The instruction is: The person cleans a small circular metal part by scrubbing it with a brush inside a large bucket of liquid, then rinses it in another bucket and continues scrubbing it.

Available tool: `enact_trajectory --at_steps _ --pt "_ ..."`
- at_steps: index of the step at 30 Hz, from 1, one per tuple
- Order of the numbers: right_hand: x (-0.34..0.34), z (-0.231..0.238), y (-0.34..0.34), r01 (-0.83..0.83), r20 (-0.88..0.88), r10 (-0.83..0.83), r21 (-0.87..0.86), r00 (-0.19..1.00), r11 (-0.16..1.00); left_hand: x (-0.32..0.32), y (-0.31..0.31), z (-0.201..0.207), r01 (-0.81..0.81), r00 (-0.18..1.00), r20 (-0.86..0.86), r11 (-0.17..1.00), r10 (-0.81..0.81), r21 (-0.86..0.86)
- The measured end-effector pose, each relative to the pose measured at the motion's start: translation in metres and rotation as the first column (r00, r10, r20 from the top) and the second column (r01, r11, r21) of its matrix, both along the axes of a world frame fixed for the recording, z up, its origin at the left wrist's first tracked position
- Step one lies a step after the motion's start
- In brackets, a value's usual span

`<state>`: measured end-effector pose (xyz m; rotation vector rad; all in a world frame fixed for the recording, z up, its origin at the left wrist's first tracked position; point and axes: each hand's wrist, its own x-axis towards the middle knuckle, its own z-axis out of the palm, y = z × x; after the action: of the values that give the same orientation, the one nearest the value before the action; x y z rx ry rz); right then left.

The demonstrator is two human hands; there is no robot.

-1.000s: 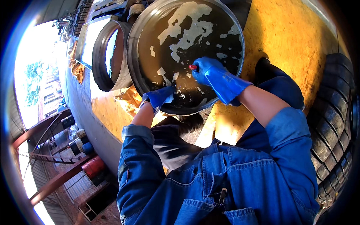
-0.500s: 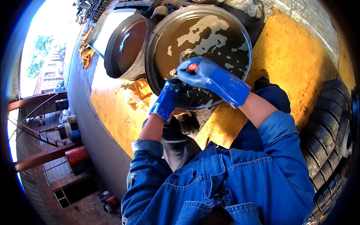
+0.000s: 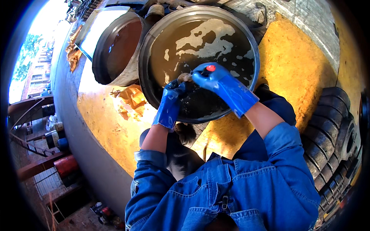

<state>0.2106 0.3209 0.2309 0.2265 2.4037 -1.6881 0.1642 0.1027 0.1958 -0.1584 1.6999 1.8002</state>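
Observation:
Both my hands wear blue rubber gloves over a large round dark tub (image 3: 252, 36) of murky brown liquid with pale foam patches (image 3: 216, 32). Near the tub's close side, my left hand (image 3: 173, 92) is closed on a small pale-brown lump (image 3: 185, 77) whose kind I cannot make out. My right hand (image 3: 209, 76) forms a fist just right of it. From the top of that fist pokes the red end of a tool handle (image 3: 211, 68). The tool's other end is hidden or too small to tell.
Left of the tub stands a smaller bucket (image 3: 133, 65) with reddish-brown liquid. A crumpled orange-yellow wrapper (image 3: 133, 98) lies below it on the yellow board. Stacked black tyres (image 3: 327, 127) are at my right. A small pot (image 3: 155, 11) is behind the tub.
My right hand has shifted slightly right and down, away from my left hand, so the pale-brown lump now shows between them. The view has also shifted a little.

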Motion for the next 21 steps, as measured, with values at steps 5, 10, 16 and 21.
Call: enact_trajectory --at_steps 5,10,16,21 --pt "-0.007 -0.008 0.013 0.067 0.116 -0.086 0.156 0.989 0.985 -0.019 0.0 -0.006 -0.18 0.983 -0.01 0.952 0.184 -0.246" --pt "-0.012 -0.083 0.012 0.044 0.139 0.043 -0.567 0.989 0.822 -0.015 0.015 -0.01 -0.206 0.977 0.076 0.975 0.2 0.085" --pt "-0.009 -0.028 -0.001 -0.147 0.199 0.163 -0.094 0.966 0.985 -0.004 0.016 -0.002 0.214 0.936 -0.326 0.948 -0.129 0.238" --pt "-0.007 0.008 -0.001 -0.26 0.233 0.199 0.269 0.952 0.927 -0.015 0.003 -0.001 0.25 0.777 -0.52 0.932 -0.355 -0.262"
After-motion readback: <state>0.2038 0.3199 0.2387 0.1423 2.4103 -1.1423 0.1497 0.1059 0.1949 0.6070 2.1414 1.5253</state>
